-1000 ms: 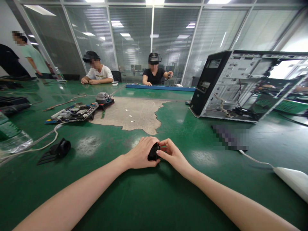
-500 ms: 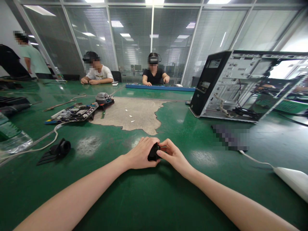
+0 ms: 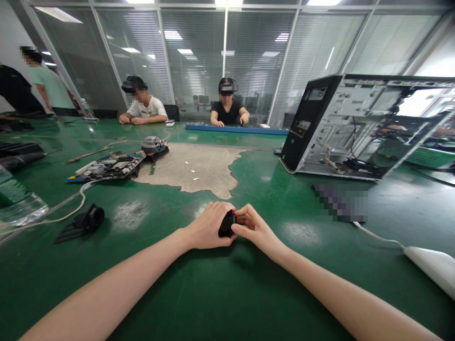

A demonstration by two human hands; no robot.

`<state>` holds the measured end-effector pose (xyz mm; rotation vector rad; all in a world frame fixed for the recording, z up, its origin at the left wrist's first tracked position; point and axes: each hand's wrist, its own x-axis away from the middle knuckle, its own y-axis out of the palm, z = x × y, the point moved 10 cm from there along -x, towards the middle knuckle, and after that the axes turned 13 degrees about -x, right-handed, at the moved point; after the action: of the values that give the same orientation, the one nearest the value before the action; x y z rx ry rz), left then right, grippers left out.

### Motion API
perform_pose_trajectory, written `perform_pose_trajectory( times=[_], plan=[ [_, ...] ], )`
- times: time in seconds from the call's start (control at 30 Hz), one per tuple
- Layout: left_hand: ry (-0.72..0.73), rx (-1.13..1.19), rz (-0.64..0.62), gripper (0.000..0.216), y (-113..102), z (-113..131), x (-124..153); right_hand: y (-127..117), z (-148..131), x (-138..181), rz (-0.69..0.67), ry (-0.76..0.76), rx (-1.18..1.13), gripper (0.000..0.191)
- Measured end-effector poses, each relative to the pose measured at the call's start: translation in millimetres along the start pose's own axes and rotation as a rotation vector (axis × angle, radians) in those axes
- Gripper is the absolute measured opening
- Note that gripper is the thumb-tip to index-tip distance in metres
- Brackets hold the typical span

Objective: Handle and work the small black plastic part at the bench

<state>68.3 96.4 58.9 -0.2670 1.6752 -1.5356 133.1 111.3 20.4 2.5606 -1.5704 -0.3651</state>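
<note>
A small black object (image 3: 226,224), its kind unclear, is held between my two hands just above the green table (image 3: 227,293). My left hand (image 3: 209,226) wraps round it from the left and hides much of it. From the right, my right hand (image 3: 254,228) pinches its edge between thumb and fingertips. To the left on the table lies a black plastic part (image 3: 87,221) with a round ring and a flat ribbed base.
An open computer case (image 3: 309,125) stands at the right, near a pixelated phone-shaped item (image 3: 336,203) and a white power strip (image 3: 432,265). At the left are a circuit board (image 3: 110,166), a fan cooler (image 3: 154,146) and a water bottle (image 3: 19,196). Two people sit opposite.
Both hands stay nearly in place on the black object. My right fingers have shifted very slightly. The person opposite in black has moved a hand a little.
</note>
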Motion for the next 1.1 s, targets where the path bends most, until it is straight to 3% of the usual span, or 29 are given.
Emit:
perform_pose_trajectory(
  times=[0.27,0.53,0.7,0.87,1.1],
  plan=[
    [-0.004,0.008,-0.011,0.050,-1,0,-1,-8,3,-4,0.078,0.020,0.075,0.030],
    [-0.001,-0.006,-0.007,0.050,1,-1,0,1,2,0,-0.036,0.016,-0.033,0.038],
    [0.003,-0.001,-0.003,0.050,0,0,0,-2,-1,-1,0.037,-0.005,-0.007,0.028],
    [-0.004,-0.003,-0.013,0.049,-1,0,-1,-7,2,-2,0.079,0.032,0.057,0.031],
    [-0.013,0.002,-0.009,0.047,0,-1,0,2,0,0,-0.033,0.016,-0.030,0.035]
  ],
)
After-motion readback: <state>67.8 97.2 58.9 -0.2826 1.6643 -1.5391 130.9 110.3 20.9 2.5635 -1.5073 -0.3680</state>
